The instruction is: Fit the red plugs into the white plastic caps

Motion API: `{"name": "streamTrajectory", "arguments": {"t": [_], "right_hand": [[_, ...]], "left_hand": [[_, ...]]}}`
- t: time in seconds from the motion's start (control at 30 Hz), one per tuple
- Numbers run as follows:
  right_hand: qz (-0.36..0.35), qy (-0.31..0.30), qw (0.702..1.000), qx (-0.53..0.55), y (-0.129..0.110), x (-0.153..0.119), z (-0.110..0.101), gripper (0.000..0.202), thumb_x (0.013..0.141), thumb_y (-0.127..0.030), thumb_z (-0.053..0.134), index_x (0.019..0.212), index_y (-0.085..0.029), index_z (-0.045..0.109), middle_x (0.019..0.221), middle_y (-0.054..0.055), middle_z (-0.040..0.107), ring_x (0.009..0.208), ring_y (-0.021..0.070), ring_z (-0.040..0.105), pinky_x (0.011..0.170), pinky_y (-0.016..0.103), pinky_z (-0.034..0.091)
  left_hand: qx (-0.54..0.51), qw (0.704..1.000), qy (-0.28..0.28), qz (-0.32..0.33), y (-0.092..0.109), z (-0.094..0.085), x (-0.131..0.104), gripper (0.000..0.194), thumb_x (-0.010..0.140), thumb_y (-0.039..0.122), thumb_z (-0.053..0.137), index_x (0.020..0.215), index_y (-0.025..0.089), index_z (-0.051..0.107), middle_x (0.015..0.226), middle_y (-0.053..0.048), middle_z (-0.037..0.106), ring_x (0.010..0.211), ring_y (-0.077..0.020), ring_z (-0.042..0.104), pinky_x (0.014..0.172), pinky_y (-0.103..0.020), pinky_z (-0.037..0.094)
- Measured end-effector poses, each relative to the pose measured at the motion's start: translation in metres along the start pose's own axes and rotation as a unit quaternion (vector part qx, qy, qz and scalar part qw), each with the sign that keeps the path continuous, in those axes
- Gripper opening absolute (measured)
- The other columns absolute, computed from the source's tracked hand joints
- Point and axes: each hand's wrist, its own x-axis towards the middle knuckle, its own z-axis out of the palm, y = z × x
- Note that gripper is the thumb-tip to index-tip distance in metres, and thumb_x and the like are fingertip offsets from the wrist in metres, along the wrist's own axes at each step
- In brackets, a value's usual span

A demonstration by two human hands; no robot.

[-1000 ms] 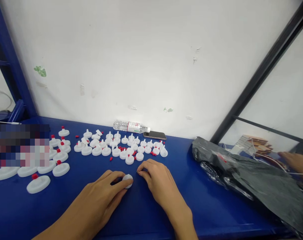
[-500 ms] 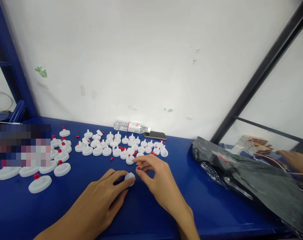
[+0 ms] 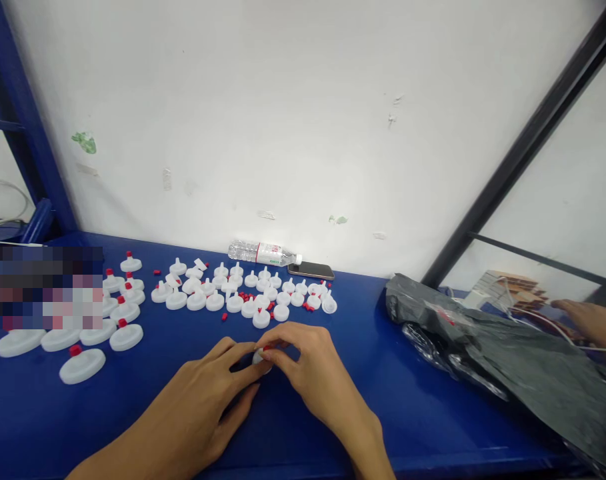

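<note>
Between the fingers and thumb of my left hand (image 3: 207,387) is a white nozzle lid (image 3: 257,359), low over the blue table and partly hidden. My right hand (image 3: 307,367) pinches a small red cap (image 3: 267,348) at the top of that lid; whether the cap is seated cannot be seen. Just beyond my hands stand several bare white nozzle lids (image 3: 215,301), with loose red caps (image 3: 245,297) scattered among them. At the left, several white lids (image 3: 83,366) wear red caps on their nozzles.
A clear plastic bottle (image 3: 263,253) lies by the wall, a phone (image 3: 311,270) beside it. Grey plastic bags (image 3: 487,353) cover the right side of the table (image 3: 303,433). Another person's hand (image 3: 590,323) shows at the far right. A blurred patch hides the left edge.
My right hand has moved left and slightly down, bringing the red cap from beside the white lid onto its top. My left hand keeps its hold.
</note>
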Motion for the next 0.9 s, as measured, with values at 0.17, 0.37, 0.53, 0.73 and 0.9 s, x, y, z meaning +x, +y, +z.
{"name": "streamTrajectory", "arguments": {"t": [0.17,0.37,0.53,0.73,0.9], "right_hand": [[0.009,-0.003,1.0,0.023,0.0,0.001,0.0,0.019,0.094,-0.011,0.071,0.1,-0.027,0.08,0.095,-0.003,0.079,0.09,0.0145,0.074,0.085,0.023,0.053],[0.042,-0.017,0.997,0.067,0.001,0.0,0.0,0.037,0.093,-0.01,0.072,0.123,-0.033,0.074,0.095,-0.004,0.077,0.091,0.0139,0.074,0.086,0.023,0.055],[0.066,-0.049,0.995,0.052,-0.002,-0.003,-0.002,0.063,0.092,-0.006,0.071,0.142,-0.043,0.062,0.097,-0.008,0.078,0.095,0.0137,0.074,0.094,0.025,0.053],[0.06,-0.059,0.996,0.042,-0.001,-0.006,-0.009,0.071,0.085,-0.011,0.081,0.144,-0.045,0.058,0.116,-0.007,0.076,0.095,0.0132,0.069,0.092,0.026,0.053],[0.061,0.004,0.998,0.016,0.004,-0.007,-0.016,0.046,0.095,-0.023,0.074,0.136,-0.04,0.063,0.119,-0.005,0.073,0.088,0.0117,0.07,0.085,0.027,0.055]], "left_hand": [[0.003,1.0,0.005,0.011,0.002,-0.003,0.0,0.042,0.102,0.019,0.044,0.136,0.036,0.062,0.121,-0.004,0.073,0.106,-0.0228,0.071,0.081,-0.035,0.064],[-0.049,0.986,0.161,-0.005,0.002,-0.006,-0.001,0.028,0.105,0.023,0.047,0.121,0.029,0.07,0.12,-0.002,0.074,0.096,-0.013,0.076,0.082,-0.02,0.06],[-0.034,0.986,0.16,0.037,-0.002,-0.003,0.001,0.029,0.107,0.023,0.049,0.128,0.033,0.067,0.116,0.002,0.075,0.09,-0.0109,0.077,0.078,-0.018,0.059],[-0.017,0.989,0.149,0.017,-0.007,-0.003,-0.001,0.028,0.106,0.026,0.048,0.1,0.026,0.075,0.101,0.0,0.077,0.084,-0.0141,0.076,0.072,-0.022,0.056],[0.004,0.988,0.046,-0.15,-0.027,-0.039,-0.007,0.024,0.094,0.028,0.054,0.08,0.027,0.074,0.082,0.001,0.076,0.07,-0.0191,0.072,0.066,-0.029,0.048]]}}
